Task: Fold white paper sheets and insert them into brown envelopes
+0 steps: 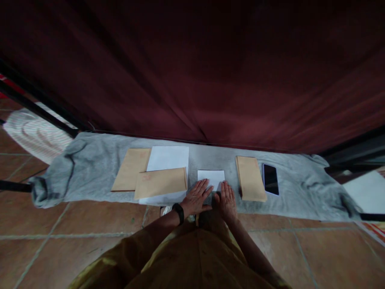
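Note:
A small folded white sheet lies on a grey cloth spread on the floor. My left hand lies flat with fingers stretched out on the sheet's near left edge; a black band is on that wrist. My right hand lies flat beside it on the sheet's near right corner. Both hands press down and hold nothing.
Left of the sheet lie two brown envelopes over larger white paper. To the right lie a stack of brown envelopes and a dark phone. A dark red curtain hangs behind. Tiled floor is in front.

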The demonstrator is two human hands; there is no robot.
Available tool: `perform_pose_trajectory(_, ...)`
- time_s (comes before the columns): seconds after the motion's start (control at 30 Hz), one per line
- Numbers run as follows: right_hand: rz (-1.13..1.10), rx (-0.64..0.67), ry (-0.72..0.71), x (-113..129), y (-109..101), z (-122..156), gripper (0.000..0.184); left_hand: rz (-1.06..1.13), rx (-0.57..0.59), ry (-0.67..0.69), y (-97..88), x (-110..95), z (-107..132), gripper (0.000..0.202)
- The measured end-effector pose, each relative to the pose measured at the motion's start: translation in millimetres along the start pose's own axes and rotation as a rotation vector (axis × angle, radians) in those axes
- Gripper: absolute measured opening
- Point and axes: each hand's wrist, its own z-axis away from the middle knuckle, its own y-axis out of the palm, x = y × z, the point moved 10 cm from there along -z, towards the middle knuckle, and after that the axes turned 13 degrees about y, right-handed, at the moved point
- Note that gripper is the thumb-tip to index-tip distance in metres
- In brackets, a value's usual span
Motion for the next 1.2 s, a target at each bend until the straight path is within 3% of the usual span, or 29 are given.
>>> perform_pose_trajectory(0.13, -0.012, 0.063, -0.052, 17, 0, -15, 0.055, -0.018, 0.024, -0.003, 3.2, 1, -1, 0.095)
perform_pose_trajectory(0.33, -0.042, 0.182, -0.082, 30, 17, -41, 0.048, -0.032, -0.025, 0.011, 0.4, 2, -1, 0.086)
perform_pose_trajectory(0.53, -0.022, 0.138, -0.054, 17, 20, -43, 0.047, -0.034, -0.097, 0.008, 1.2, 5, -2, 0.07)
perform_pose_trajectory(0.7, -0.012, 0.108, -0.002, 14, 19, -42, 0.048, -0.051, -0.219, -0.166, 1.1, 25, -15, 0.067)
perform_pose_trajectory(0.83, -0.026, 0.083, 0.001, 14, 17, -42, 0.047, -0.083, -0.251, -0.288, 2.9, 44, -23, 0.067)
perform_pose_trajectory(1.03, -0.068, 0.086, 0.022, 15, 17, -47, 0.045, -0.119, -0.242, -0.285, 8.2, 49, -23, 0.064)
perform_pose_trajectory(1.2, -0.128, 0.119, -0.026, 37, 25, -65, 0.043, -0.141, -0.236, -0.265, 13.5, 49, -21, 0.065)
